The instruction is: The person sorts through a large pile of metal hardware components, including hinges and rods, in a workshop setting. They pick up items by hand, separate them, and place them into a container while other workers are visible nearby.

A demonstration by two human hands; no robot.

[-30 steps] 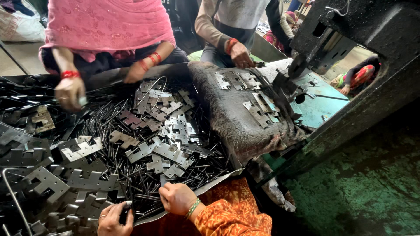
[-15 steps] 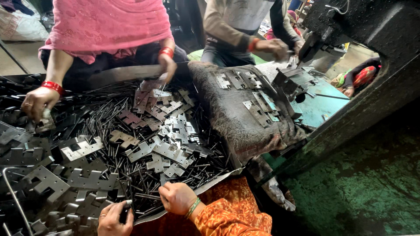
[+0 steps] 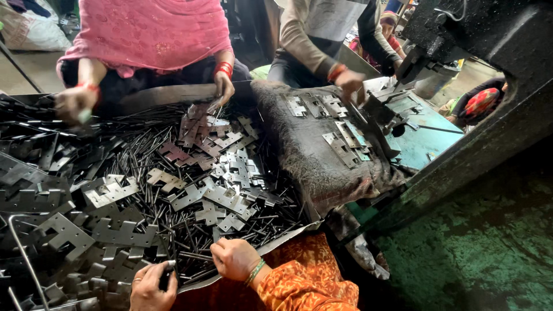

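My left hand (image 3: 151, 288) is at the bottom edge, its fingers closed on a small dark metal piece (image 3: 167, 270). Just to its right, my right hand (image 3: 235, 258) rests as a curled fist on the near rim of the tray (image 3: 276, 245); what lies under its fingers is hidden. In front of both hands is a heap of thin dark metal pins (image 3: 144, 167) mixed with flat notched hinge plates (image 3: 222, 193). Larger grey plates (image 3: 69, 230) are piled at the near left.
Across the tray a person in pink reaches in with one hand (image 3: 222, 86) and holds the other (image 3: 75, 103) at the far left. A second person's hand (image 3: 348, 80) works at a dark press machine (image 3: 461, 34). Several plates lie on a dark cloth (image 3: 322, 144).
My hands have stayed almost still. The person in pink has shifted both hands across the far pile. The other person's hand has moved to the press.
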